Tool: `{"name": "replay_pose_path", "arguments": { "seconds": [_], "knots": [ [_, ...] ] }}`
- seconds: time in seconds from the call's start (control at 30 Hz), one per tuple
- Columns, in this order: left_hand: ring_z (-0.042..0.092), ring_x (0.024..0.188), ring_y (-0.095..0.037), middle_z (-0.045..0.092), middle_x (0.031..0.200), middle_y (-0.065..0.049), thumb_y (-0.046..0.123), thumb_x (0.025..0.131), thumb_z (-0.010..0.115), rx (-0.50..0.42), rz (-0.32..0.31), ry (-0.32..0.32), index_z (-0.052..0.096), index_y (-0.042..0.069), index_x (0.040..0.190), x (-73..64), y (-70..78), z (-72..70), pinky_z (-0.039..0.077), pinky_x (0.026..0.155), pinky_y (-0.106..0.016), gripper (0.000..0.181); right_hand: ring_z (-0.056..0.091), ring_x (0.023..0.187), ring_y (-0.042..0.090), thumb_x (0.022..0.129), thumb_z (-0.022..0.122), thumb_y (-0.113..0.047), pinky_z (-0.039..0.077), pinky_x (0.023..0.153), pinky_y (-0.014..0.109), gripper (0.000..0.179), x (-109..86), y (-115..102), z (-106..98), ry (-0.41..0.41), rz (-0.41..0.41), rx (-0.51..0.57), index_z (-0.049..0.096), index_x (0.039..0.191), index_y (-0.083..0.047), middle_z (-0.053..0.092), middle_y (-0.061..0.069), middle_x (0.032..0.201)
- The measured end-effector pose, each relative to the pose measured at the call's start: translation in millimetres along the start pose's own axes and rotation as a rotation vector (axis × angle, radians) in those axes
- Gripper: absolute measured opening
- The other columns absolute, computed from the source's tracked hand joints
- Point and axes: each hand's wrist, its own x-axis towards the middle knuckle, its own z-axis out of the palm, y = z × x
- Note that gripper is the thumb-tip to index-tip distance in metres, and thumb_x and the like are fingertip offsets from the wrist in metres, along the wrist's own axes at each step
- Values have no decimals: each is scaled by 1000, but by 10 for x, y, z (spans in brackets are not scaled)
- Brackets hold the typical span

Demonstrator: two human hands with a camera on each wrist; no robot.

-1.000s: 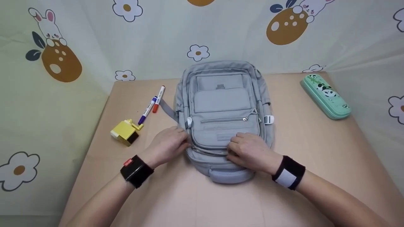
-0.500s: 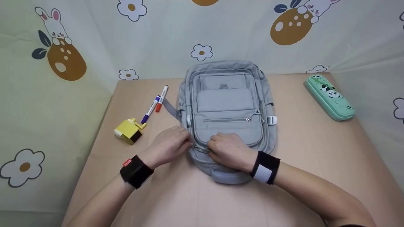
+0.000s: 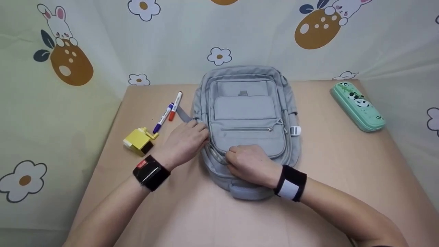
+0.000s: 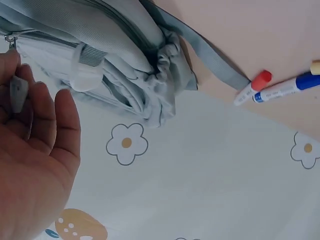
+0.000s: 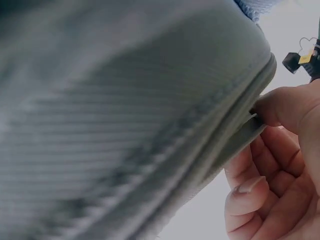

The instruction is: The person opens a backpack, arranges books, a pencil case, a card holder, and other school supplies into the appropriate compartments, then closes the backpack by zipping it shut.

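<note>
A grey backpack (image 3: 247,109) lies front up on the table, its carry handle (image 3: 252,190) toward me. My left hand (image 3: 183,142) is at its left side and pinches a zipper pull (image 4: 19,94), which hangs from a metal slider (image 4: 11,39) in the left wrist view. My right hand (image 3: 253,164) lies over the lower front, by the curved zipper. In the right wrist view its thumb and a finger pinch the fabric edge (image 5: 252,125) beside the zipper seam. The zipper track (image 3: 216,155) shows between the two hands.
Left of the backpack lie a blue-capped marker (image 3: 163,118) and a red-capped marker (image 3: 175,106), near a grey strap (image 3: 183,115). A yellow box-shaped object with a crank (image 3: 139,140) stands nearer me. A green panda pencil case (image 3: 358,107) lies at the far right. A patterned curtain (image 3: 178,41) hangs behind.
My right hand moved left along the backpack's lower front and then stayed there. In the last half second my left hand has moved away from me along the left side, with the zipper pull.
</note>
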Motion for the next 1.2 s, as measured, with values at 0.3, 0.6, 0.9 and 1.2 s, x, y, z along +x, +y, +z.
{"name": "replay_pose_path", "arguments": {
  "seconds": [0.3,0.6,0.9,1.2],
  "knots": [
    [54,98,-28,66,100,-5,25,102,64,-23,-167,-41,62,12,101,70,-201,50,46,84,-45,14,57,59,15,90,69,-15,49,52,32,15,16,-31,9,-6,8,39,61,77,-16,58,-5,71],
    [53,93,-25,63,97,1,31,103,61,-77,-249,-61,61,19,100,28,-234,20,47,76,-42,13,53,60,10,91,76,-38,47,53,29,24,162,-23,-97,-142,106,133,67,82,-17,57,-9,73],
    [52,87,-23,60,91,1,31,104,60,-144,-282,-80,62,18,102,14,-219,70,45,72,-39,14,55,53,18,88,75,-40,44,43,35,32,412,-162,49,-102,39,-109,64,74,-13,58,-1,66],
    [52,87,-23,59,90,1,33,105,57,-175,-365,-101,61,21,105,144,-296,117,45,75,-40,13,56,52,19,85,72,-19,45,40,36,15,387,-192,101,-53,3,-191,64,75,-12,58,0,63]
  ]
}}
